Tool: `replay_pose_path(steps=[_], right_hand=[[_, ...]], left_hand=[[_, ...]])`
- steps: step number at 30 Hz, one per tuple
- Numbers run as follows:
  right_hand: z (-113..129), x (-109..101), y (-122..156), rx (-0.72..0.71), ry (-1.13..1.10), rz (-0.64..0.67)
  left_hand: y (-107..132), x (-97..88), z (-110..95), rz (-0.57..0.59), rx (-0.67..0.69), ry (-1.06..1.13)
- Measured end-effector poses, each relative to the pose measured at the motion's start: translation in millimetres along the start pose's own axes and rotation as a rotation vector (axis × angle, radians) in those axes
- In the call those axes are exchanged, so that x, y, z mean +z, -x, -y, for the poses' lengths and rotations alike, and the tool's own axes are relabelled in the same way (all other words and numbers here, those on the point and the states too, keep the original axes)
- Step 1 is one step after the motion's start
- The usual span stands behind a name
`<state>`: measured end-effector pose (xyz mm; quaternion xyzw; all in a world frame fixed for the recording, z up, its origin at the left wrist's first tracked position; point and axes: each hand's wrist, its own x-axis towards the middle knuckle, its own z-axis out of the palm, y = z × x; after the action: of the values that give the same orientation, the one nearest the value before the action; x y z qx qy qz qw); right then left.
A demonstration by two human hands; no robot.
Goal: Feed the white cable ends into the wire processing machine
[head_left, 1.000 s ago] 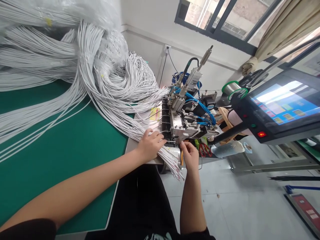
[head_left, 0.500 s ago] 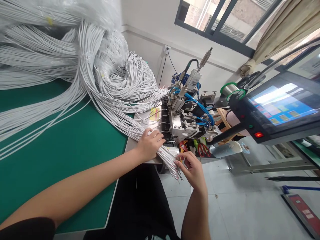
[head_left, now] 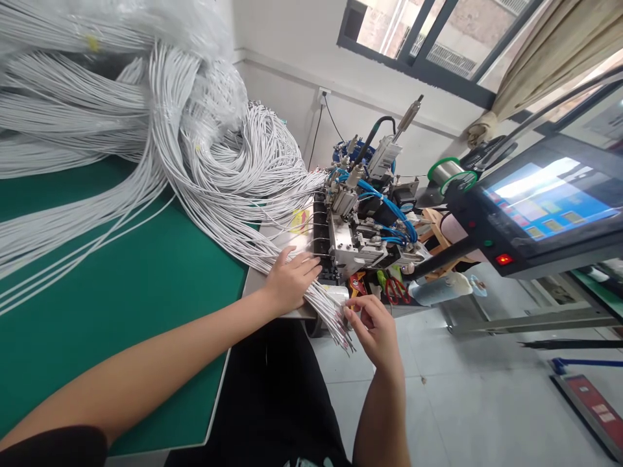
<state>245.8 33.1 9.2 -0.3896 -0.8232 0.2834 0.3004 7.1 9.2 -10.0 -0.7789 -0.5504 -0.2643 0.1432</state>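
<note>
White cables (head_left: pixel 238 240) lie under the left hand (head_left: pixel 293 283), its grip hidden; the right hand (head_left: pixel 376 329), now away from the machine (head_left: pixel 344 241), is at their free ends (head_left: pixel 343 336), thumb and forefinger nearly together, pinch unclear.

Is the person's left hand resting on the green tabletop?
No, the left hand lies over the bundle of white wires, beyond the edge of the green tabletop.

White wires (head_left: pixel 219 227), left of center: smooth, plastic-looking, slight sheen. Wrap (head_left: pixel 209 32), upper left: clear plastic, super crinkly, kinda glossy. Tabletop (head_left: pixel 146 292), lower left: smooth, pretty matt green. Machine (head_left: pixel 343 243), mid-frame: bare shiny metal, blue tubing (head_left: pixel 398 216) looks like glossy plastic. Screen (head_left: pixel 555 194), right: glossy, big glare. Curtain (head_left: pixel 530 65), upper right: wrinkly matt cloth. Trousers (head_left: pixel 272 395), bottom: matt black cloth.
</note>
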Motion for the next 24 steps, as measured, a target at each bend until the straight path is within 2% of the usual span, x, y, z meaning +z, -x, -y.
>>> replay_pose_path(steps=[5, 11, 15, 19, 24], right_hand=[[1.2, 1.2, -1.7, -0.005, 0.005, 0.019], [-6.4, 8.4, -13.5, 0.059, -0.174, -0.125], [-14.5, 18.1, -34.6, 0.185, -0.407, -0.274], [-15.6, 27.7, -55.6, 0.27, -0.515, -0.344], [-14.6, 35.7, -64.1, 0.276, -0.59, -0.274]], left_hand=[[-0.2, -0.8, -0.4, -0.028, -0.011, 0.013], [-2.0, -2.0, -1.3, -0.041, 0.007, -0.006], [-2.7, -3.8, -1.3, -0.088, 0.079, -0.039], [-3.2, -5.5, -2.0, -0.147, 0.123, -0.055], [-3.5, -5.9, -3.1, -0.187, 0.135, -0.057]])
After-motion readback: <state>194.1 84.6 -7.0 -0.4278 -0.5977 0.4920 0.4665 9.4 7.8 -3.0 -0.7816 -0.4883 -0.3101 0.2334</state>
